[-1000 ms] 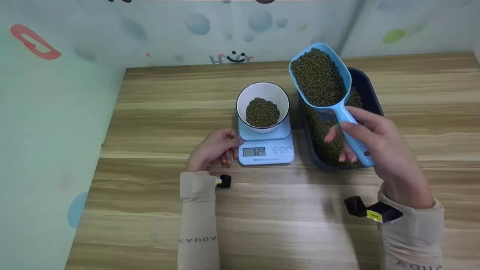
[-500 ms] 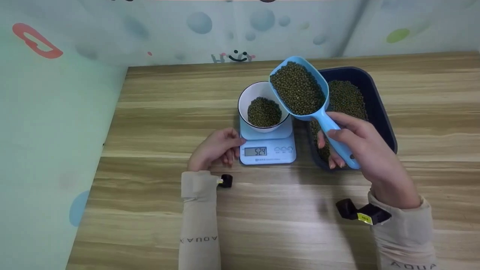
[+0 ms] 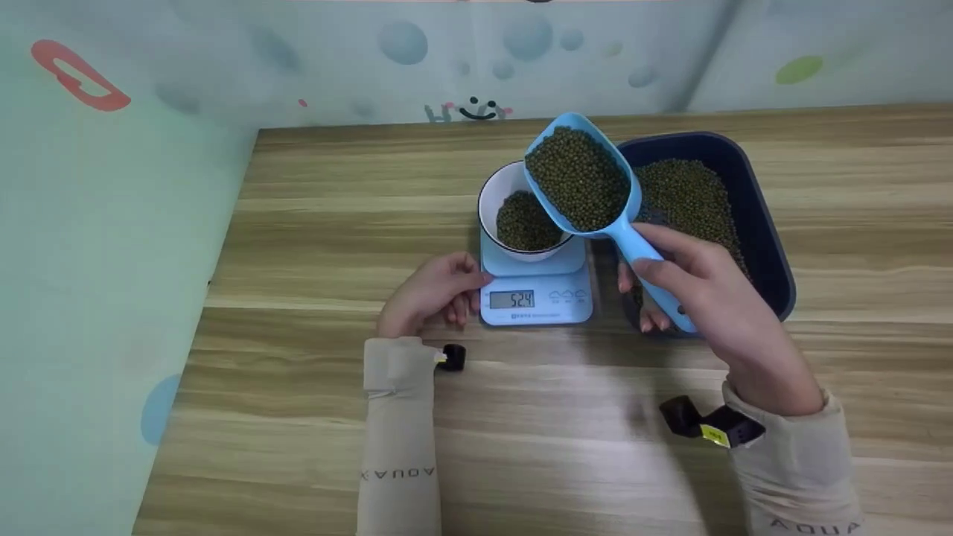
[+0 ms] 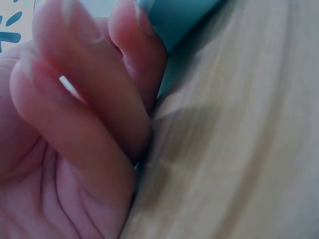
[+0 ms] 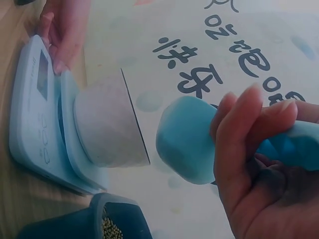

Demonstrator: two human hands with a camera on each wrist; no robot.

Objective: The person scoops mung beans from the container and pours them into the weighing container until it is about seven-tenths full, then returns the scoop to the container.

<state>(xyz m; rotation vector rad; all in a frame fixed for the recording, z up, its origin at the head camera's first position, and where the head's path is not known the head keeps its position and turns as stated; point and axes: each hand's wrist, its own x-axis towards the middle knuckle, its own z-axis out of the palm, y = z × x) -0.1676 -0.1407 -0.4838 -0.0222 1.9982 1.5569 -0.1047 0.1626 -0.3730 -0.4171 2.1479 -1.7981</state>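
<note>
My right hand (image 3: 703, 286) grips the handle of a light blue scoop (image 3: 634, 182), heaped with small olive-green mung beans (image 3: 579, 179). The scoop's front overlaps the right side of a white bowl (image 3: 491, 197) in the head view; the right wrist view shows its underside beside the bowl's dark rim. More beans (image 3: 525, 223) lie in the bowl, which stands on a light blue kitchen scale (image 3: 540, 316) reading 52.4. At the scale's left edge my left hand (image 3: 435, 290) holds on with thumb and index finger, its other fingers curled (image 4: 75, 119) close to the tabletop.
A dark blue tub (image 3: 770, 238) of mung beans stands right of the scale, partly under my right hand. The wooden table (image 3: 335, 246) meets a patterned wall covering (image 3: 335, 59) at the back and left. Black wrist cameras (image 3: 726, 428) sit at both cuffs.
My right hand has carried the full scoop left and slightly down, from over the tub to the bowl's right rim. My left hand stays at the scale, and the reading holds at 52.4.
</note>
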